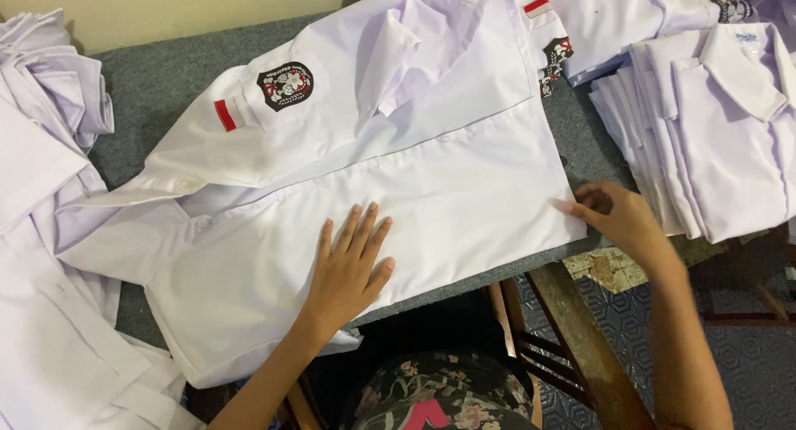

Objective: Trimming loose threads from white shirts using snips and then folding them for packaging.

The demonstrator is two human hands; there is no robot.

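Note:
A white button-front shirt (pixel 431 156) lies spread flat on the grey table (pixel 166 73), collar to the left, hem to the right. It has a dark round badge and a small red-and-white patch on its chest. My left hand (pixel 352 260) presses flat on the lower front panel, fingers spread. My right hand (pixel 618 218) is at the shirt's lower right hem corner, fingertips touching the cloth's edge.
A neat stack of folded white shirts (pixel 721 123) sits at the right. Loose white shirts are heaped at the left (pixel 50 231) and more lie at the top right (pixel 630 15). The table's near edge and wooden frame (pixel 580 330) are below.

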